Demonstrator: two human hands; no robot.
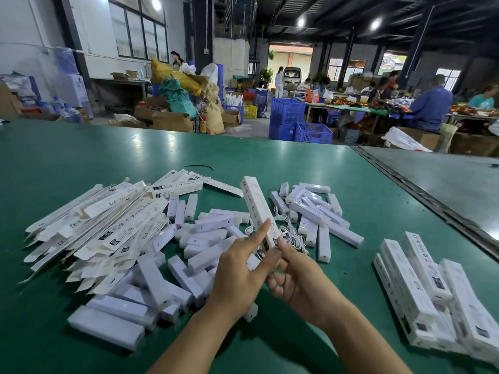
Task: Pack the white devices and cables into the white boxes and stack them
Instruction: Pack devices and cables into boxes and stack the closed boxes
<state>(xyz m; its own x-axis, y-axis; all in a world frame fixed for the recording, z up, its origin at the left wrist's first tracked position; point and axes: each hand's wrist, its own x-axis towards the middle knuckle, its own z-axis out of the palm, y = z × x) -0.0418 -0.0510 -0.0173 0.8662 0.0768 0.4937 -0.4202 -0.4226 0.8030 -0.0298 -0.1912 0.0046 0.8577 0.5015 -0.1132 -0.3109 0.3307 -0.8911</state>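
Both hands meet at the near end of one long white box (256, 206), held just above the table at centre. Its long axis runs away from the person toward 11 o'clock, far end raised and free. The left hand (239, 265) pinches the box, with its index finger (260, 233) laid straight along the left side. The right hand (295, 276) has its fingers curled and its thumb (283, 245) against the near end, seemingly working the end flap; whether the flap is shut is hidden behind the fingers.

The stack of packed boxes (421, 287) lies at 3 to 4 o'clock, their long axes roughly parallel to the held box. The right hand is the nearer one, so a sideways carry with little turning looks enough.

Loose white devices (194, 257) lie heaped at 9 o'clock beside the left wrist, more white devices at 1 o'clock with white cables (290, 234) tangled just beyond the thumbs. Flat unfolded cartons (108, 228) spread at 10 o'clock. The green table (297, 163) is smooth and glossy, so boxes should slide easily.

Beyond is a workshop: blue crates (287, 112) at 12 o'clock, people seated at tables at 2 o'clock.
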